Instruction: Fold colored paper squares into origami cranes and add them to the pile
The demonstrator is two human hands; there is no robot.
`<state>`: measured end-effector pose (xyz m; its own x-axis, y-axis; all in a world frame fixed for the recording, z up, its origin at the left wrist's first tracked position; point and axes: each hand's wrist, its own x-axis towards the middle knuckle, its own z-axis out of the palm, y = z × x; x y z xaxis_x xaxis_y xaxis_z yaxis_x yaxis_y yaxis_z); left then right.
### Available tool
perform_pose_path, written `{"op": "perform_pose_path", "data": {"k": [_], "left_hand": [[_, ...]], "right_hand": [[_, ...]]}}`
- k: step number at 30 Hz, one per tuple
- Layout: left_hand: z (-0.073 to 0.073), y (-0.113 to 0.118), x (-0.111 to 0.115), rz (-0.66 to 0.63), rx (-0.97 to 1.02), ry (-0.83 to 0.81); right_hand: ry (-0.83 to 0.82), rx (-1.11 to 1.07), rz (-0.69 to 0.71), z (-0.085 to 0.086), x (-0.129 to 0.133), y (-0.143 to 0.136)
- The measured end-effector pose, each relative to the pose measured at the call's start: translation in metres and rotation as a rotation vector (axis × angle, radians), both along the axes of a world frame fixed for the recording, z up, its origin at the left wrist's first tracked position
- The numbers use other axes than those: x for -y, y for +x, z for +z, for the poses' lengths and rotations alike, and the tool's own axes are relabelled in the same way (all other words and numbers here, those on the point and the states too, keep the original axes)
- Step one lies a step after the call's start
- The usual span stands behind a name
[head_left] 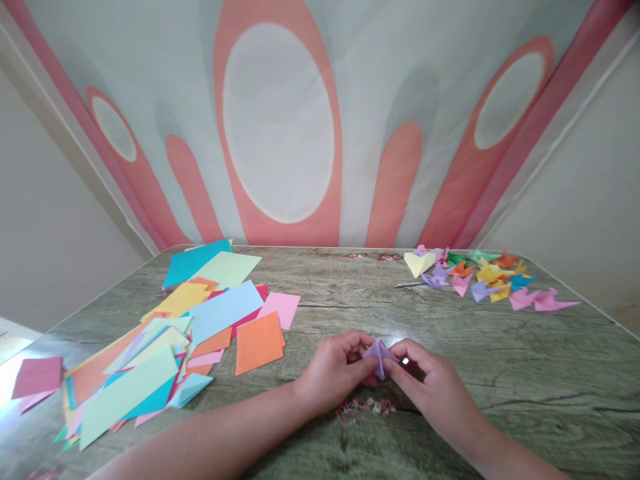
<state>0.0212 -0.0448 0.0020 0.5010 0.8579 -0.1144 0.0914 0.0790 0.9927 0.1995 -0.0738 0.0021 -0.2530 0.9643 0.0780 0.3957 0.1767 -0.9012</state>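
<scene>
Between my two hands is a small piece of purple folded origami paper (381, 359), held just above the table's near middle. The thumb and fingers of my left hand (336, 368) pinch its left side. My right hand (434, 387) pinches the right side between thumb and forefinger. Creases and a pointed ridge show on the side facing me; my fingertips cover its outer corners. Below it, a floral print (367, 408) marks the tabletop.
Loose colored paper sheets (130, 393) lie piled at the left, with an orange square (259, 343) at the pile's right edge. Several folded paper cranes (483, 290) and a pale yellow paper heart (419, 265) sit at the back right of the wood-patterned table (320, 293). A patterned curtain (357, 133) hangs behind.
</scene>
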Motion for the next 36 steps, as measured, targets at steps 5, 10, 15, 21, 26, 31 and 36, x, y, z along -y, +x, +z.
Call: {"op": "perform_pose_path", "data": {"k": [5, 10, 15, 21, 26, 31, 36], "left_hand": [[0.0024, -0.0003, 0.0012, 0.037, -0.077, 0.105], [0.0082, -0.0016, 0.0014, -0.046, -0.043, 0.038], [0.0066, -0.0019, 0.0020, 0.015, -0.175, 0.147], [0.0010, 0.0008, 0.0028, 0.056, -0.100, 0.113], [0.0036, 0.0019, 0.0017, 0.082, -0.075, 0.063], [0.0041, 0.0015, 0.0011, 0.097, -0.126, 0.118], [0.0059, 0.0004, 0.0005, 0.114, -0.251, 0.201]], "right_hand": [[0.063, 0.107, -0.050, -0.0060, -0.0008, 0.0005], [0.201, 0.060, -0.110, -0.0097, -0.0042, 0.0024], [0.081, 0.026, -0.026, -0.0045, -0.0016, -0.0002], [-0.008, -0.031, -0.039, -0.0029, 0.0005, -0.0023], [-0.043, -0.084, -0.033, -0.0034, 0.0007, -0.0039], [-0.102, -0.209, -0.051, -0.0055, -0.0008, -0.0052], [-0.102, -0.167, 0.021, -0.0005, -0.0017, -0.0035]]}}
